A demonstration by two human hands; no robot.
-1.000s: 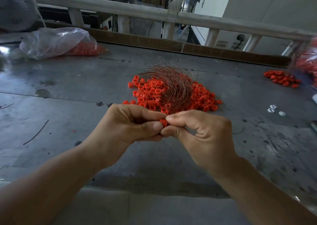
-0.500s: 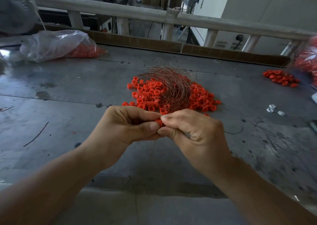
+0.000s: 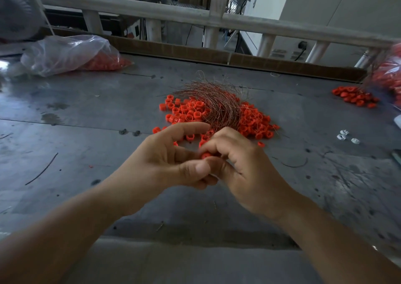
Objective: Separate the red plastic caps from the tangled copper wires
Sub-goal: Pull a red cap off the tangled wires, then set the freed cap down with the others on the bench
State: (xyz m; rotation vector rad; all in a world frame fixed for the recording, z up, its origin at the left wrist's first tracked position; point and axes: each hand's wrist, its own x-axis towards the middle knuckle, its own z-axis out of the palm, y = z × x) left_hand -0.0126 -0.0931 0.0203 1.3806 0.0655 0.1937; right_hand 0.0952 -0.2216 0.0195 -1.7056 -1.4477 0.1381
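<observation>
Left hand (image 3: pixel 165 160): the index finger has lifted off the pinch since the earlier frame and now points toward the far pile. The thumb and lower fingers are curled, with the thumb tip just beside the cap. Whether it grips a wire cannot be told.
Right hand (image 3: pixel 243 171): blurred by motion. Its forefinger and thumb are curled tight round one cap.
Red cap (image 3: pixel 205 155): held above the table between the two hands, on the near side of the main pile. Only part of it shows.
Copper wires (image 3: pixel 217 106): a tangled bundle lying over the middle of the main pile, with stray strands trailing across caps on both sides.
Main pile (image 3: pixel 253 121): many caps spread left and right of the bundle, some apparently threaded on wire.
Small heap (image 3: pixel 355 97): loose caps at far right, well apart from the wires.
Progress: judged early to middle. One cap is in hand, and most caps lie with the tangle.
Plastic bag (image 3: pixel 69 54): far left, with red caps inside.
White parts (image 3: pixel 347 137): a few on the right, near the table edge.
Table (image 3: pixel 86 132): grey and stained, with one loose wire (image 3: pixel 42 170) at near left.
</observation>
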